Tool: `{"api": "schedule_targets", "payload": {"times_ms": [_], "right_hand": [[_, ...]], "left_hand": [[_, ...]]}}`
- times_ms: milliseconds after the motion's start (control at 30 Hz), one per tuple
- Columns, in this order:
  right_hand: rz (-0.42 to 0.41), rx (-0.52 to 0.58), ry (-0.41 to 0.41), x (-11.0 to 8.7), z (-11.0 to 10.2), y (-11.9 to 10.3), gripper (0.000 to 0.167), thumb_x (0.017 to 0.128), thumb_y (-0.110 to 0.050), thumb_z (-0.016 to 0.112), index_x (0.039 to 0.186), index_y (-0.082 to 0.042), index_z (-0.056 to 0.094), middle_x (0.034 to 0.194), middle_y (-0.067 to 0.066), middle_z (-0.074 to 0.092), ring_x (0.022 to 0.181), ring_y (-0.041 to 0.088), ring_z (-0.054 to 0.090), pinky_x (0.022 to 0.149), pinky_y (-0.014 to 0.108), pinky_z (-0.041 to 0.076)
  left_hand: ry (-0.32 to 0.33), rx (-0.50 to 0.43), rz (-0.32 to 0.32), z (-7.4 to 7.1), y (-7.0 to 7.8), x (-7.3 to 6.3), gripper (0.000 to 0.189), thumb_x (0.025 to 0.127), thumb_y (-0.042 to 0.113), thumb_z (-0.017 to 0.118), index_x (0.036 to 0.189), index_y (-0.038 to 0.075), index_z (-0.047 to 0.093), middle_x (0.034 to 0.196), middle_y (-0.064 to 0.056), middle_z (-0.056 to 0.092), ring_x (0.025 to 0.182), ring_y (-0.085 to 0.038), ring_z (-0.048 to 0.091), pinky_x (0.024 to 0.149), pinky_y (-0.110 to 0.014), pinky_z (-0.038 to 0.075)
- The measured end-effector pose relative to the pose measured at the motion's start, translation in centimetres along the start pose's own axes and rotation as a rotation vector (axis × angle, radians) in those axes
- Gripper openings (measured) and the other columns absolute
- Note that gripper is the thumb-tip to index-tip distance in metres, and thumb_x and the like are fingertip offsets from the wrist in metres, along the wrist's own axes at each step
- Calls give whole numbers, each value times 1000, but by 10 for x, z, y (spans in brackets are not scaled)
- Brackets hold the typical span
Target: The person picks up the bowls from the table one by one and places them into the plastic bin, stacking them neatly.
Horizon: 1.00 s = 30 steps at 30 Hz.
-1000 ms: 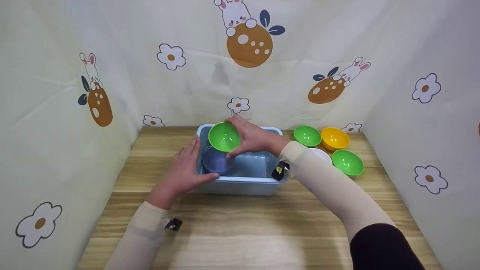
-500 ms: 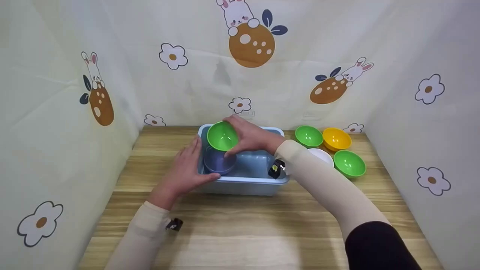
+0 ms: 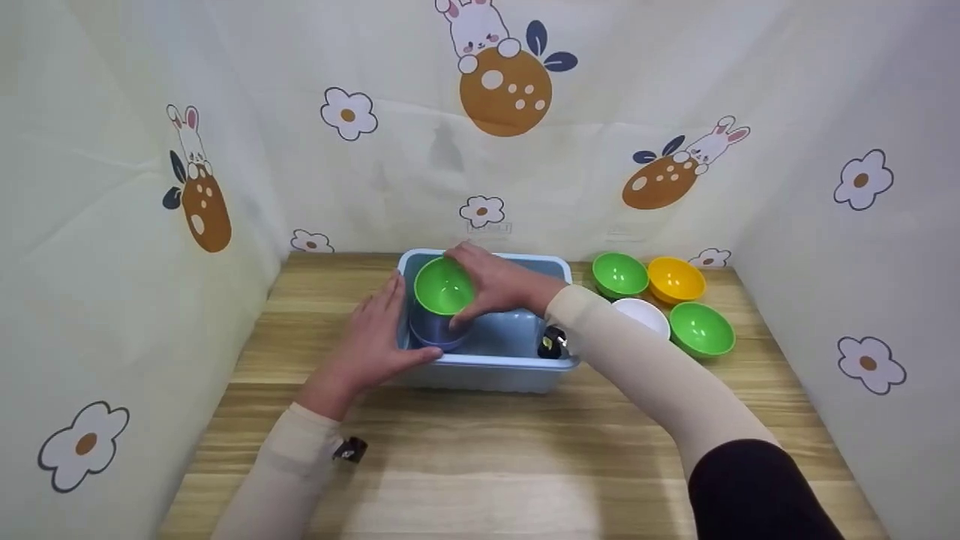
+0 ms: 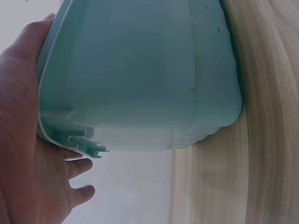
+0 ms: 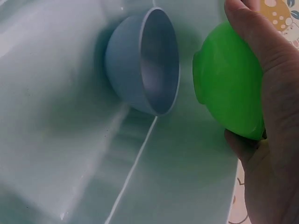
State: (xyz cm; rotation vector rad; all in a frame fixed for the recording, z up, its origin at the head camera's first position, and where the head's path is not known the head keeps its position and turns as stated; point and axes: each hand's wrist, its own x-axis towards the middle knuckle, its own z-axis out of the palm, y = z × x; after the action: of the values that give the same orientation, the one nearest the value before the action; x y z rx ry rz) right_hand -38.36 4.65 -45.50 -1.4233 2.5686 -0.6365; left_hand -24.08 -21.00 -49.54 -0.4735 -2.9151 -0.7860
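Note:
My right hand (image 3: 499, 283) grips a green bowl (image 3: 444, 287) by its rim, thumb on one side and fingers on the other. Below it, a blue bowl (image 5: 140, 60) sits in the left part of a light blue plastic bin (image 3: 487, 362). The right wrist view shows a gap between the green bowl's foot and the blue bowl's rim. My left hand (image 3: 366, 341) rests against the bin's left end, fingers straight along the side rim and thumb on the front rim. In the left wrist view, the bin's outer wall (image 4: 126, 74) fills the middle.
Right of the bin, on the wooden table (image 3: 480, 465), stand two green bowls (image 3: 620, 275) (image 3: 703, 330), a yellow bowl (image 3: 676, 280) and a white bowl (image 3: 642, 319) partly behind my right sleeve. Patterned cloth walls (image 3: 405, 172) enclose the back and both sides.
My right hand has lowered the green bowl a little, over the blue bowl, covering more of it. The left hand stays at the bin's rim.

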Motion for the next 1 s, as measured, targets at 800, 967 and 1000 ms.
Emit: {"api": "schedule_targets", "payload": {"times_ms": [800,967,1000], "right_hand": [[-8,-112,-129,13,29,1,116,77,-70,93,161,-6,46,141,3,55,126,16,55,112,31,51],[9,-134,-168,16,36,1,117,77,-70,93,163,-6,44,141,3,54,126,16,54,112,31,51],[9,-139,-173,16,37,1,117,77,-70,93,163,-6,43,141,3,54,126,16,54,112,31,51]], "left_hand": [[-15,-25,-42,-2,3,-1,136,87,81,76,177,4,10,185,-15,6,169,-41,14,135,-62,13],[-8,-17,-26,-1,2,-1,136,88,79,77,177,2,9,185,-16,6,169,-40,13,135,-60,12],[-8,-16,-24,-1,2,-1,136,88,80,76,176,2,9,185,-16,6,169,-40,13,135,-60,11]]}}
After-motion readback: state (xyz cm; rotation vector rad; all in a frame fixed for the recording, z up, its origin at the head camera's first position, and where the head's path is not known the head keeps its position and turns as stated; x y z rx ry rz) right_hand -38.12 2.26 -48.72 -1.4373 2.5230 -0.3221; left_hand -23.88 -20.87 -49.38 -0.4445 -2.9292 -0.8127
